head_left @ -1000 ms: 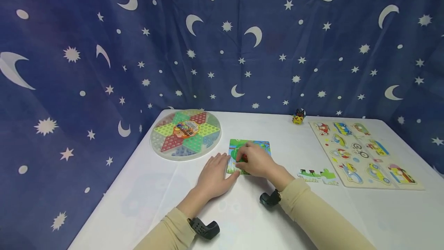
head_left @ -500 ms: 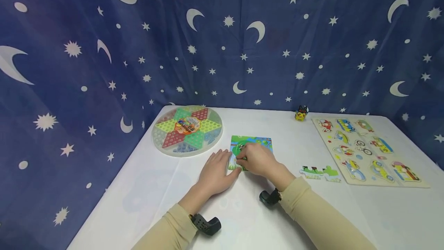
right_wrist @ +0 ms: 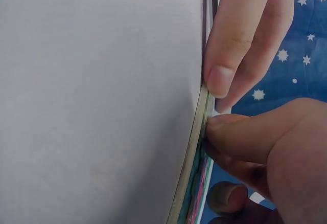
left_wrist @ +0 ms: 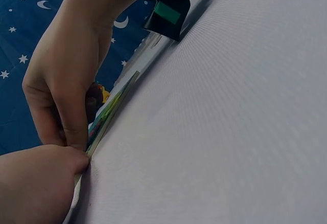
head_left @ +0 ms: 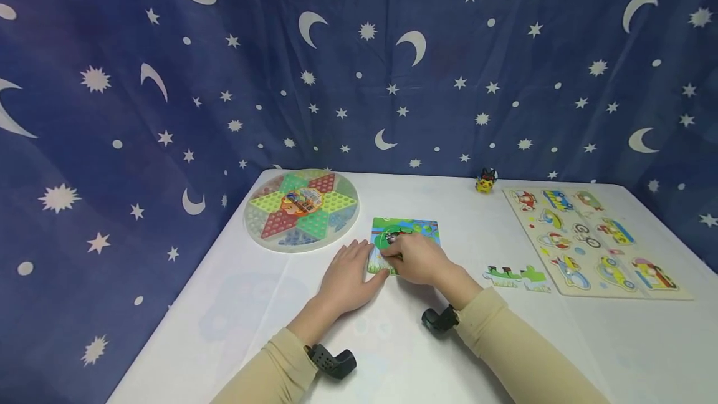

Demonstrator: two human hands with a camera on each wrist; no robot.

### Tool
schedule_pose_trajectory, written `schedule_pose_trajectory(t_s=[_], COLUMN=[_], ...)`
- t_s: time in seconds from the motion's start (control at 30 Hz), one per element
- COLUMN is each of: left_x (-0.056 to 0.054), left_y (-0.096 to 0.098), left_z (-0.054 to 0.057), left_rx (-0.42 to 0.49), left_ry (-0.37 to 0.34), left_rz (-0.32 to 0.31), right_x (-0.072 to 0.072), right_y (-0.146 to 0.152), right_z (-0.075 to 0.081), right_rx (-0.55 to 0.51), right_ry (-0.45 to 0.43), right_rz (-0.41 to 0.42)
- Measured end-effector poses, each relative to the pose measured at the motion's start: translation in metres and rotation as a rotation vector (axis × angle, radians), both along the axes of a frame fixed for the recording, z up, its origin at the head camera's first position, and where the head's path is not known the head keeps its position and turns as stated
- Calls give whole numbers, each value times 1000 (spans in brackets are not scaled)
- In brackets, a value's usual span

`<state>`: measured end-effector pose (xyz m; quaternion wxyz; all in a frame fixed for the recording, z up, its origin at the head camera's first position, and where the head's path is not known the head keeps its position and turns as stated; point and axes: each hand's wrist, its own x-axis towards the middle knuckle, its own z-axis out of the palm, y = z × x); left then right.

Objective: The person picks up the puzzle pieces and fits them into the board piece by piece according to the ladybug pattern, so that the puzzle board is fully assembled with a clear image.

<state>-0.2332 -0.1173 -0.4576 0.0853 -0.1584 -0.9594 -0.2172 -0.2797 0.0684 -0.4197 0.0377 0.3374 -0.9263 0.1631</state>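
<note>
A small square jigsaw puzzle with a green and blue picture and a ladybug lies flat on the white table. My left hand rests beside it with fingers extended at its left edge and the thumb at the near edge. Over the middle of the puzzle, my right hand curls its fingers, thumb and index finger pinching a puzzle piece low at the picture; that piece is mostly hidden. Both thumbs come close together at the board's edge in the right wrist view. Loose green pieces lie to the right.
A round star-patterned Chinese checkers board stands at the back left. On the right lies a wooden peg-style puzzle board with vehicle pictures. A small yellow and black figurine sits near the far edge, before a blue moon-and-star cloth.
My right fingers have shifted slightly over the puzzle, and more of the ladybug picture shows past them. The left hand stays at the board's edge. The head view has tilted a little.
</note>
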Motion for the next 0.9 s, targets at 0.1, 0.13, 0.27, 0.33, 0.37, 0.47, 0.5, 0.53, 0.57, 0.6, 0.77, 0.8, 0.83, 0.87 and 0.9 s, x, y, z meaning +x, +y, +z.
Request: schedule_pose_trajectory(t_s=[0.1,0.13,0.27,0.33,0.37,0.47,0.5,0.53,0.57,0.6,0.77,0.8,0.83,0.87,0.9], left_x=[0,0,0,0,0,-1,-1,-1,-2,-2,-2,-3,-3,-3,-3], left_y=[0,0,0,0,0,0,1,1,1,1,1,0,0,0,0], left_z=[1,1,0,-1,0,-1,-1,-1,-2,-2,-3,-3,-4,-4,-4], left_rx=[-1,-2,-7,-11,-11,-8,-10,-10,-11,-13,-9,-9,-9,-9,-9], left_ry=[2,3,7,8,9,13,13,14,15,17,24,23,22,20,18], left_rz=[0,0,2,0,1,-2,-5,-6,-6,-7,-6,-5,-4,-3,-4], right_x=[-1,-2,-4,-5,-5,-7,-8,-8,-9,-9,-11,-11,-11,-11,-11], right_y=[0,0,0,1,1,5,8,10,13,16,32,36,39,42,44], right_z=[2,2,4,4,5,4,3,2,2,1,6,8,9,10,11], right_rx=[-3,0,-3,-17,-31,-92,-112,-131,-152,-169,-210,-206,-200,-190,-178], right_ry=[-33,-41,-74,-99,-113,-169,-181,-186,-195,-198,-179,-173,-177,-180,-182], right_rz=[-1,-3,-4,-14,-18,-33,-37,-41,-49,-54,-87,-85,-95,-105,-113])
